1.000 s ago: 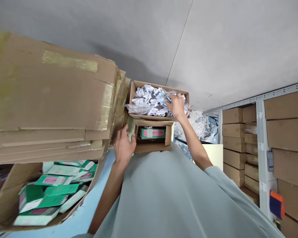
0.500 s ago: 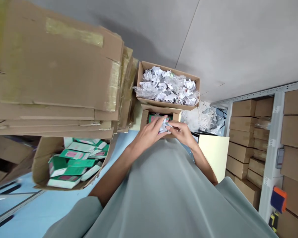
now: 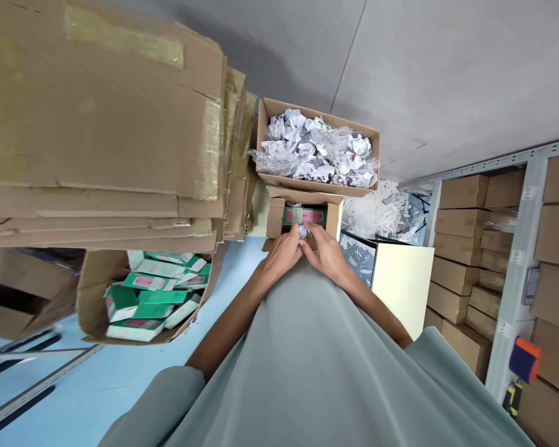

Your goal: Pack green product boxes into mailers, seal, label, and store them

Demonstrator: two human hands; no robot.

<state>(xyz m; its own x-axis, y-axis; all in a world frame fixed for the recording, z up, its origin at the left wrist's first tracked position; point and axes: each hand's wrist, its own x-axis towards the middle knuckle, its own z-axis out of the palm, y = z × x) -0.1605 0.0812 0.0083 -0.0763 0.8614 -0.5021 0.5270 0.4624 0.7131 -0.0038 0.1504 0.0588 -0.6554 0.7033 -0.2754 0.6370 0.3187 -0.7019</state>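
Observation:
A small wad of crumpled paper (image 3: pixel 303 231) is pinched between both hands, above the near side of an open cardboard box (image 3: pixel 275 217). My left hand (image 3: pixel 284 251) closes on the paper from the left. From the right, my right hand (image 3: pixel 327 253) grips the same wad, its fingers meeting those of the left. Inside the box lies a green and pink carton (image 3: pixel 313 215), its near part hidden by my hands. Just behind stands a larger box (image 3: pixel 319 112) filled with crumpled white paper and clear plastic.
Flattened cardboard (image 3: pixel 121 124) is piled high at the left. Below it a carton bin (image 3: pixel 90 298) holds several green and white boxes (image 3: pixel 161 292). White paper scraps (image 3: pixel 382 211) lie right of the box. A metal rack (image 3: pixel 517 248) with brown boxes stands further right.
My hands have drawn closer together and the paper wad looks smaller and more compressed. More of the green and pink carton shows in the box. The whole view has shifted slightly.

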